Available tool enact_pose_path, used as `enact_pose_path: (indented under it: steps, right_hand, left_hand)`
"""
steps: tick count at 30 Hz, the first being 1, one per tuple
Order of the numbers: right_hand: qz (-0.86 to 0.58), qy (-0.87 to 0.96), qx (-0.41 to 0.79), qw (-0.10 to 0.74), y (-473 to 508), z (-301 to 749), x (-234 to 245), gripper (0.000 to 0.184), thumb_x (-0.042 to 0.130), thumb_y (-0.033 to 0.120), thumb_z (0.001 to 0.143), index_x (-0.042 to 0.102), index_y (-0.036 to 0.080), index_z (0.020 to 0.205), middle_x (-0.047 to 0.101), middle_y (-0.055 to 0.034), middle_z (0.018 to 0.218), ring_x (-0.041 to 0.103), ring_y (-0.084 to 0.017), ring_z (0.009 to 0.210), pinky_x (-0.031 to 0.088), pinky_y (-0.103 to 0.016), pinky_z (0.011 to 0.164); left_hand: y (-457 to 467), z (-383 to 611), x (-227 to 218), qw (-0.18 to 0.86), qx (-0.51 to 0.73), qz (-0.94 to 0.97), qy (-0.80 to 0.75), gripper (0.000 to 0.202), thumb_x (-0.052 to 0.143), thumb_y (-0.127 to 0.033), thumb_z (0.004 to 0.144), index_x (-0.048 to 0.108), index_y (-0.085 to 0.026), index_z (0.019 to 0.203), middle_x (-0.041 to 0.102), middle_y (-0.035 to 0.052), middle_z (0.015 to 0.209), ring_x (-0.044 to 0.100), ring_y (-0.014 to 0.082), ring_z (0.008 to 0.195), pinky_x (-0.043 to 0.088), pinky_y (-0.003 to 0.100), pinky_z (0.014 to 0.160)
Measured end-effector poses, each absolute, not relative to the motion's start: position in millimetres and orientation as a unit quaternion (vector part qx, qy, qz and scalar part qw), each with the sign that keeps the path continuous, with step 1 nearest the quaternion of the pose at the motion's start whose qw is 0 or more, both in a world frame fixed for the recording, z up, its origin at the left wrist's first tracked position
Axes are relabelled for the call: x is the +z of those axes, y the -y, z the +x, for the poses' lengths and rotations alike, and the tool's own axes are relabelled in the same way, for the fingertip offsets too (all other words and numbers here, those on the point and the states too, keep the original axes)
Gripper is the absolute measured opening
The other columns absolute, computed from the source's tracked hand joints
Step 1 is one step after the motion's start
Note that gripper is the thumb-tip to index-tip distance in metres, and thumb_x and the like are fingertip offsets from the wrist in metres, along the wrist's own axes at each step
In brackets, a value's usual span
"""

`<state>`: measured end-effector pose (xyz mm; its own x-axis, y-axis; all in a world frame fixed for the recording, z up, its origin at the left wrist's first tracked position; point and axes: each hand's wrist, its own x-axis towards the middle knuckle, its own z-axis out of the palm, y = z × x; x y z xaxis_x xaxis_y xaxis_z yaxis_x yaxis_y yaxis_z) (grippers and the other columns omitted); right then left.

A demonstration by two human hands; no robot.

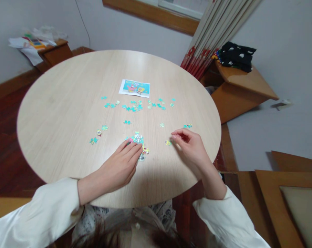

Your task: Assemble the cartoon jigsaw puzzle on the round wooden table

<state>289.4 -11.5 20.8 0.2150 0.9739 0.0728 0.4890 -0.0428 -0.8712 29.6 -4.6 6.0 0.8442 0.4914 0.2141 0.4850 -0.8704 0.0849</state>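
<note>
My left hand (123, 162) lies flat, fingers stretched out, over a partly joined jigsaw puzzle (138, 138). Its fingers hide some of the joined pieces; a pale cartoon figure shows above them and yellow pieces show at their right. To the right, my right hand (189, 143) is raised a little with thumb and forefinger pinched together. Whatever lies between those fingertips is too small to make out. Just left of them a yellow puzzle piece (168, 142) rests on the table.
Loose turquoise puzzle pieces (132, 107) are scattered across the round wooden table (68, 89). A printed picture (134, 88) of cartoon figures lies beyond them. More pieces (93, 141) sit at the left, and others (187, 126) beyond my right hand. A wooden cabinet (246, 86) stands at the right.
</note>
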Motion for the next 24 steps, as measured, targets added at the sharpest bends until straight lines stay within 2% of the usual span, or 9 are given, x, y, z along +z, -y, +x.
enact_pose_path:
  steps: [4, 9, 15, 20, 24]
  right_hand:
    - [-0.675, 0.588, 0.257, 0.364, 17.7, 304.5, 20.7, 0.016, 0.061, 0.032, 0.081, 0.07, 0.018, 0.081, 0.066, -0.0047, 0.077, 0.054, -0.014, 0.066, 0.043, -0.031, 0.063]
    - [-0.663, 0.637, 0.253, 0.301, 18.7, 305.7, 18.4, 0.013, 0.06, 0.026, 0.084, 0.07, 0.019, 0.082, 0.068, -0.0054, 0.081, 0.058, -0.016, 0.072, 0.046, -0.033, 0.069]
    - [-0.673, 0.65, 0.24, 0.26, 16.1, 297.2, 15.8, 0.01, 0.07, 0.02, 0.077, 0.07, 0.018, 0.087, 0.065, -0.0043, 0.083, 0.058, -0.017, 0.076, 0.045, -0.033, 0.071]
    - [-0.682, 0.659, 0.222, 0.228, 12.7, 293.7, 17.1, 0.007, 0.07, 0.014, 0.076, 0.067, 0.018, 0.081, 0.063, -0.0032, 0.083, 0.056, -0.016, 0.076, 0.043, -0.032, 0.072]
    - [-0.68, 0.668, 0.209, 0.22, 11.4, 294.0, 17.9, 0.009, 0.068, 0.013, 0.075, 0.065, 0.019, 0.081, 0.062, -0.0026, 0.083, 0.055, -0.016, 0.075, 0.042, -0.031, 0.072]
  left_hand:
    - [1.6, 26.6, 2.1, 0.048, 0.117, 0.96, -0.251, 0.042, 0.036, -0.009, 0.091, 0.054, -0.003, 0.128, 0.06, 0.0198, 0.131, 0.053, 0.0285, 0.125, 0.035, 0.053, 0.112]
    - [-3.1, 25.5, -0.2, 0.071, 0.16, 0.955, -0.238, 0.042, 0.037, -0.008, 0.089, 0.054, -0.006, 0.128, 0.063, 0.019, 0.127, 0.057, 0.028, 0.12, 0.041, 0.053, 0.109]
    - [-4.3, 27.7, 2.0, 0.074, 0.172, 0.955, -0.231, 0.04, 0.038, -0.006, 0.088, 0.054, -0.003, 0.125, 0.063, 0.0209, 0.123, 0.059, 0.029, 0.115, 0.046, 0.053, 0.104]
    - [-3.3, 27.4, 2.7, 0.097, 0.163, 0.952, -0.241, 0.043, 0.039, -0.007, 0.089, 0.053, -0.007, 0.129, 0.061, 0.0203, 0.126, 0.057, 0.0296, 0.118, 0.048, 0.054, 0.103]
    - [-1.4, 26.3, -1.7, 0.092, 0.169, 0.95, -0.247, 0.043, 0.039, -0.006, 0.088, 0.051, -0.004, 0.129, 0.059, 0.0228, 0.127, 0.056, 0.0305, 0.12, 0.052, 0.05, 0.098]
